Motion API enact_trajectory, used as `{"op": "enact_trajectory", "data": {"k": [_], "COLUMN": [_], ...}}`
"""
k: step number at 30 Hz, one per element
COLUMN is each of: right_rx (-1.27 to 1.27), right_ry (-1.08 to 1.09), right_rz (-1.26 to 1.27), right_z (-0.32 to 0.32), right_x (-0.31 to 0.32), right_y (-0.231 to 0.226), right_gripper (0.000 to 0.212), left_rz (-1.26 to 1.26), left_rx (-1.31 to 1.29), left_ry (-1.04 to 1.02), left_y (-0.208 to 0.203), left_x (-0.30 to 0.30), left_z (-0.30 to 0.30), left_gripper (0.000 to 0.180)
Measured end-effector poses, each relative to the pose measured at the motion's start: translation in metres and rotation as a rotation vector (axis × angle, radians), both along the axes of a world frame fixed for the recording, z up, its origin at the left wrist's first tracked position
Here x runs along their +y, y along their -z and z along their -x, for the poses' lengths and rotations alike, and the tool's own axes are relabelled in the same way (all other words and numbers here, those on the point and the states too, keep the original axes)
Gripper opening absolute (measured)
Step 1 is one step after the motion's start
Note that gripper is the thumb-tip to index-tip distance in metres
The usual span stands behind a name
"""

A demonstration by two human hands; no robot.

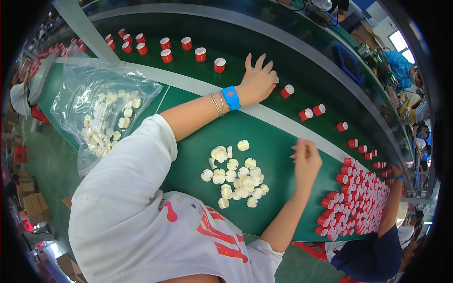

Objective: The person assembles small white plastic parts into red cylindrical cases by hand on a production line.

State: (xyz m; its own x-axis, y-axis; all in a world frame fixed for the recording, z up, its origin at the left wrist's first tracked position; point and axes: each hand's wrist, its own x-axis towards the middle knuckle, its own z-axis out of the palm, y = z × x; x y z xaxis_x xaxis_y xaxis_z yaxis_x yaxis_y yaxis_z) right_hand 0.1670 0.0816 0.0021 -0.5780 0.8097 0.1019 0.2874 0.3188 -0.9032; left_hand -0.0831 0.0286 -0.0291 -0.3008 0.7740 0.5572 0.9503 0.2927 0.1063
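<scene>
My left hand, with a blue band on its wrist, reaches across onto the dark green conveyor with its fingers spread. A red cup-like piece with a white top shows at its edge, partly hidden by the hand; I cannot make out a grip on it. Above the green worktop, my right hand is closed with fingertips pressed together, and whatever it holds, if anything, is hidden. Between my arms lies a loose pile of small off-white round pieces, some with notched edges.
More red pieces stand along the conveyor, with a dense cluster at the worktop's right end, where another person's arm reaches in. A clear plastic bag of off-white pieces lies left. A pale rail separates worktop and conveyor.
</scene>
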Motion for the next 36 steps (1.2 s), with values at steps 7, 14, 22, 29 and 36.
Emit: {"op": "enact_trajectory", "data": {"k": [7, 14, 22, 29, 36], "right_rx": [-0.044, -0.064, -0.027, -0.243, -0.381], "right_ry": [-0.540, -0.419, -0.119, 0.019, 0.106], "right_rz": [-0.490, -0.271, -0.056, -0.230, -0.169], "right_z": [0.041, 0.023, -0.012, -0.014, -0.020], "right_x": [-0.060, -0.029, 0.017, 0.025, 0.031], "right_y": [-0.007, -0.011, -0.001, 0.010, 0.015], "right_gripper": [0.018, 0.016, 0.012, 0.019, 0.028], "left_rz": [-0.235, -0.241, -0.254, -0.311, -0.190], "left_rx": [-0.029, -0.099, -0.084, -0.174, -0.309], "left_ry": [-0.010, 0.051, 0.150, 0.346, 0.594], "left_y": [-0.017, -0.017, -0.017, -0.026, -0.032], "left_x": [0.000, -0.004, 0.000, 0.021, 0.073], "left_z": [-0.011, -0.019, -0.026, -0.056, -0.116], "left_gripper": [0.036, 0.025, 0.023, 0.028, 0.029]}}
